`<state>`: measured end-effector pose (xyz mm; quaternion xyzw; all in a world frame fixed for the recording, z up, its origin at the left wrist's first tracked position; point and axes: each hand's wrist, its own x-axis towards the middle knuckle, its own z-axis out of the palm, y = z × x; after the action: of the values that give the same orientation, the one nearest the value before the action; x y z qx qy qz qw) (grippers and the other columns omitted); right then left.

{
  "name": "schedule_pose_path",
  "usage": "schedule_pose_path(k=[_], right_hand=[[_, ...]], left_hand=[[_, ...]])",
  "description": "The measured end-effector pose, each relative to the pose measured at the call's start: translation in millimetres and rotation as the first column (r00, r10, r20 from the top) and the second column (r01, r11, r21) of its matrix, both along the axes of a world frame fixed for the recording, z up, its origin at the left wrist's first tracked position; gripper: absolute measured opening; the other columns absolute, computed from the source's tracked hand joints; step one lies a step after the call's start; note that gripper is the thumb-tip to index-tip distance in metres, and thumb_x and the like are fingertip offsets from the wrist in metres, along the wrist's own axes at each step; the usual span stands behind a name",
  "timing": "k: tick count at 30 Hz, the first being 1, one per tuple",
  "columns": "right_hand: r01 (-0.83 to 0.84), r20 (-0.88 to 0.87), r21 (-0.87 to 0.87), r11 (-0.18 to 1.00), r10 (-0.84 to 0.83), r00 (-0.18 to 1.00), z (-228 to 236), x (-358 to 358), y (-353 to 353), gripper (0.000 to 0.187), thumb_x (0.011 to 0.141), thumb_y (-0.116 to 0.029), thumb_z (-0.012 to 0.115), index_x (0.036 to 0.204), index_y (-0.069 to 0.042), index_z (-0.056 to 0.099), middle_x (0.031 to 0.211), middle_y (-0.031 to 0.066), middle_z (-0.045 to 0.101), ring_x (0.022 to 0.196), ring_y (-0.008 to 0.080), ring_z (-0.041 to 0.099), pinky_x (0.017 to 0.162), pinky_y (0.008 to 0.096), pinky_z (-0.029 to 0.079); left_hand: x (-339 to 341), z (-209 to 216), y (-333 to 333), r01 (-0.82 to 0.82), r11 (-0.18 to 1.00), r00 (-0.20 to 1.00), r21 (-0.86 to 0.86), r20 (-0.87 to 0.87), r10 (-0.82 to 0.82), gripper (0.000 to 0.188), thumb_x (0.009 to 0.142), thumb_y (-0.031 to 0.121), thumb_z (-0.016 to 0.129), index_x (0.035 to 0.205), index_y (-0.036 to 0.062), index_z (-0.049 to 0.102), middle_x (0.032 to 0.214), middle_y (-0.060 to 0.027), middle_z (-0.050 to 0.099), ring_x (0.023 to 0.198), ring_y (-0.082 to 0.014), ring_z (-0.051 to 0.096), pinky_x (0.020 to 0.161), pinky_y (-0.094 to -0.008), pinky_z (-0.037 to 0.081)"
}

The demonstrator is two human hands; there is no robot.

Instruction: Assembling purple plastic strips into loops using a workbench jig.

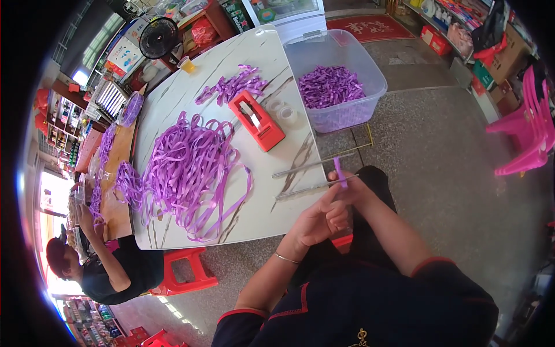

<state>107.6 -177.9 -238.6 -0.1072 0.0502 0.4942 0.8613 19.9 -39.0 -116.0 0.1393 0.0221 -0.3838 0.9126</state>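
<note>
Here, left hand [324, 221] and right hand [356, 192] meet at a purple ribbon [339, 166].

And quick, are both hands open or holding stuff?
Left hand: fingers partly curled near the purple ribbon; grip can't be told.
Right hand: at the ribbon; grip unclear.
</note>
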Motion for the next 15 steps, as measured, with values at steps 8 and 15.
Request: schedule_pose_path(k=[8,15], right_hand=[[-0.004,0.054,-0.089,0.996,0.009,0.998,9.1,-3.0,-0.4,0.023,0.087,-0.031,0.056,0.09,-0.008,0.058,0.067,-0.0007,0.057,0.049,0.0047,0.047,0.045,0.0155,0.037],[0.266,0.356,-0.794,0.547,0.063,0.932,74.3,-5.0,-26.7,0.04,0.088,-0.047,0.047,0.084,-0.009,0.06,0.071,-0.0011,0.056,0.06,0.0077,0.051,0.052,0.0228,0.039]], left_hand=[[-1.6,0.4,1.3,-0.007,1.0,1.0,-0.02,-0.011,0.007,0.064,0.082,0.011,0.046,0.139,0.0167,0.018,0.065,0.0018,0.033,0.062,-0.0116,0.037,0.063,-0.0238,0.034],[-3.8,-0.5,2.0,-0.038,0.999,0.999,-0.032,-0.007,0.038,0.064,0.082,0.01,0.045,0.139,0.0166,0.017,0.067,0.0009,0.034,0.064,-0.0126,0.038,0.064,-0.0241,0.036]])
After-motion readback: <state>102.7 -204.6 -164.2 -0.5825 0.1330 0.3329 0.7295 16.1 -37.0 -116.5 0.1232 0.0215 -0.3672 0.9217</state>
